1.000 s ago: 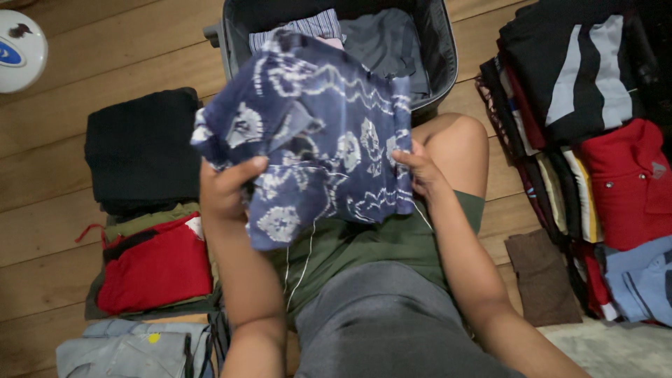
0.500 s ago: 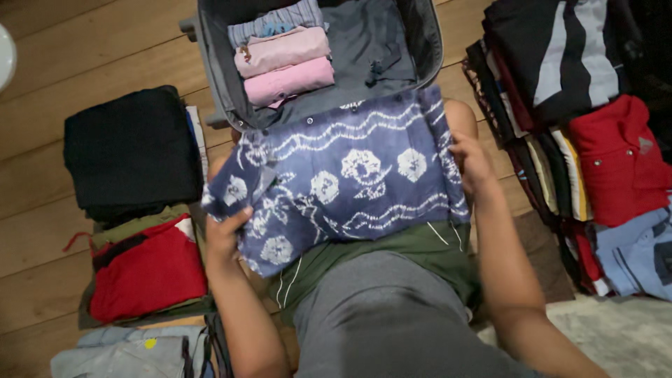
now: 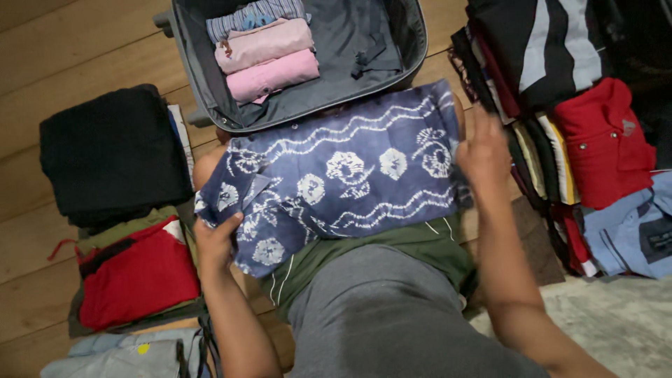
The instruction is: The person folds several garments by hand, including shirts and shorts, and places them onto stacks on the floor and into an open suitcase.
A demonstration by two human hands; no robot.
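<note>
A black stack (image 3: 112, 150) and a red garment (image 3: 136, 273) lie on the floor at the left. The left hand (image 3: 215, 241) pinches the lower left edge of the blue shirt (image 3: 336, 175), which lies spread across the lap just below the open suitcase (image 3: 203, 91). The right hand (image 3: 483, 150), blurred, fingers loosely spread, rests at the shirt's right edge, beside the clothes pile (image 3: 581, 126).

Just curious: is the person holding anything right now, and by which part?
The left hand grips the blue patterned shirt at its lower left edge; the right hand rests at its right edge.
</note>
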